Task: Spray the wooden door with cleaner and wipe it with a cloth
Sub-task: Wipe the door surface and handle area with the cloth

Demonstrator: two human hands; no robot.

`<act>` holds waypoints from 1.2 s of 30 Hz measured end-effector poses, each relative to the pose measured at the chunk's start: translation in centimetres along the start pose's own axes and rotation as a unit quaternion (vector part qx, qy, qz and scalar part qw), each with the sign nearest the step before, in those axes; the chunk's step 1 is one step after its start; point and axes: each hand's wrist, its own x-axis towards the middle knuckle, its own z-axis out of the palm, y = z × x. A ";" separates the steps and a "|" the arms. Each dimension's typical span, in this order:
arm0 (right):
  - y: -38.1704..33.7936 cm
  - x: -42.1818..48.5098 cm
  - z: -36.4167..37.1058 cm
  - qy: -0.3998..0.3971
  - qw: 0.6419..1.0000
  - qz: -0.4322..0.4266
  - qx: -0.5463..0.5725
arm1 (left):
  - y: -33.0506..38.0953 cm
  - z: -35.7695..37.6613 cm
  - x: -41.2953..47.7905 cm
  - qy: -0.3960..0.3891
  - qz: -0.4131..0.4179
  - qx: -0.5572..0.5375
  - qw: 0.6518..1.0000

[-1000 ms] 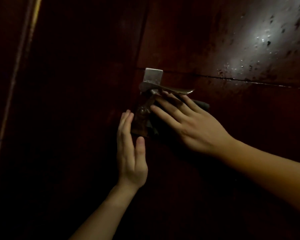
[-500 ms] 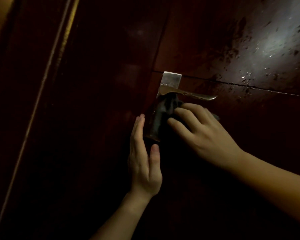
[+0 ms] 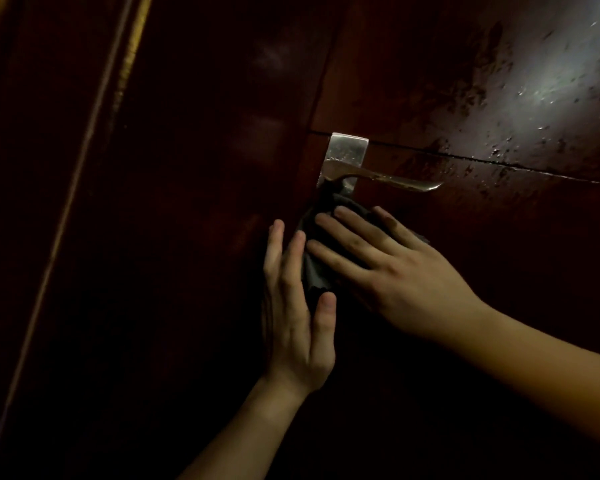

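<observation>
Wooden edge: at the far left we see a paler strip (image 3: pixel 84 202) that runs slanted from top to bottom.
Door: dark red-brown wooden door (image 3: pixel 205 133), glossy, fills nearly the whole view.
Left hand: our left hand (image 3: pixel 295 327) lies flat on the door, fingers straight and released, holding nothing. The fingertips reach the left border of the cloth, and the thumb is just under it.
Cloth: dark grey cloth (image 3: pixel 314 271), crumpled, is against the door directly below the metal plate, between our two hands.
Plate and handle: a silver plate (image 3: pixel 347 152) carries a lever handle (image 3: pixel 395 181) that points to the right, just above the cloth.
Right hand: our right hand (image 3: pixel 402 271) presses on the cloth with straight, spread fingers, not clenched.
Wet patch: at the upper right, drops and smears (image 3: pixel 534 98) shine on the wood in a bright reflection.
</observation>
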 end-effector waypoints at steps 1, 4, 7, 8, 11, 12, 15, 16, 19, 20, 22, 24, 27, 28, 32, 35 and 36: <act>-0.1 0.2 0.0 -0.001 1.000 0.009 -0.003 | 0.1 0.0 0.0 -0.001 -0.002 -0.001 1.000; -0.7 2.1 -0.4 0.005 1.000 0.029 -0.005 | 0.2 0.0 -0.1 -0.001 -0.002 -0.005 1.000; -1.3 3.6 -0.5 0.013 0.999 0.047 -0.006 | 0.1 0.1 -0.3 -0.003 -0.004 0.000 1.000; -1.4 3.4 -0.4 0.013 0.998 0.054 -0.003 | 0.0 0.1 -0.3 -0.002 -0.002 0.002 1.000; -1.4 1.6 0.1 0.006 0.999 0.053 0.004 | -0.1 0.1 -0.4 0.000 0.001 0.016 1.000; -1.2 0.9 0.2 0.004 0.999 0.048 0.002 | 0.1 0.0 -0.4 -0.004 -0.002 0.024 1.000; 0.0 -1.1 0.2 -0.001 0.998 0.056 -0.014 | 0.5 0.2 -0.1 -0.025 0.003 0.083 0.996; 0.7 -1.6 0.1 -0.001 0.997 0.070 -0.024 | 0.6 0.4 0.1 -0.036 0.014 0.114 0.993; 3.2 -2.3 -0.7 0.005 0.993 0.111 -0.050 | 1.0 1.2 1.3 -0.072 0.019 0.191 0.979; 4.1 -2.1 -0.9 0.010 0.991 0.117 -0.057 | 1.1 1.5 1.9 -0.079 0.006 0.208 0.975; 6.1 -0.8 -1.4 0.026 0.988 0.137 -0.061 | 1.3 2.2 2.9 -0.079 -0.029 0.224 0.971; 8.2 1.2 -1.8 0.033 0.986 0.151 -0.068 | 1.3 2.8 3.5 -0.073 -0.049 0.249 0.964; 10.6 4.0 -2.3 0.017 0.991 0.084 -0.099 | 1.1 2.9 3.3 -0.073 -0.037 0.305 0.949; 11.1 4.6 -2.3 0.012 0.993 0.055 -0.102 | 0.9 2.9 3.1 -0.073 -0.033 0.312 0.947; 12.2 5.6 -2.8 -0.009 0.990 -0.080 -0.112 | 1.0 2.9 3.1 -0.071 -0.022 0.322 0.944; 12.9 5.9 -3.9 -0.033 0.986 -0.152 -0.058 | 1.1 2.8 3.2 -0.075 -0.019 0.320 0.944; 13.3 5.9 -4.4 -0.024 0.987 -0.157 -0.026 | 1.1 2.7 3.2 -0.077 -0.019 0.319 0.944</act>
